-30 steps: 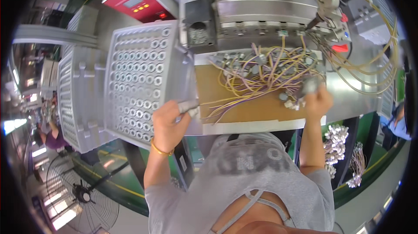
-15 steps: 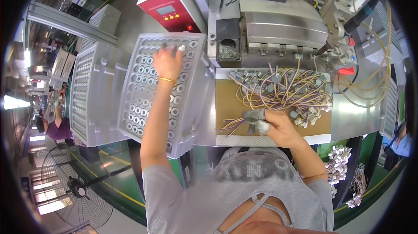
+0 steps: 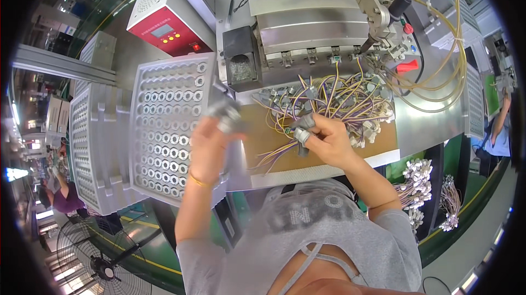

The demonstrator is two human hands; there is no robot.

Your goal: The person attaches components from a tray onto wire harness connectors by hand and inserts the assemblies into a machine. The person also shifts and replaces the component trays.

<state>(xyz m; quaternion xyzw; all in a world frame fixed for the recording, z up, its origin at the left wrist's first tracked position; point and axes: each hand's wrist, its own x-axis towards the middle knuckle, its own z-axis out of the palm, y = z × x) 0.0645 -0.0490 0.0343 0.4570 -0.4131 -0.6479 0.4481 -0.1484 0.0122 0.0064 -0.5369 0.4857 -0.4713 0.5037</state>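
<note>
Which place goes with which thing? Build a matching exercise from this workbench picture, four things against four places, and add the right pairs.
Things
1. red control box
2. grey perforated tray
3. left hand
4. right hand

Places
A. on the tangle of coloured wires over the brown board
B. far left of the bench, behind the tray
C. raised beside the tray's right edge, holding a small blurred grey part
D. left of the brown board, full of round holes

Pairs: 1-B, 2-D, 3-C, 4-A
</note>
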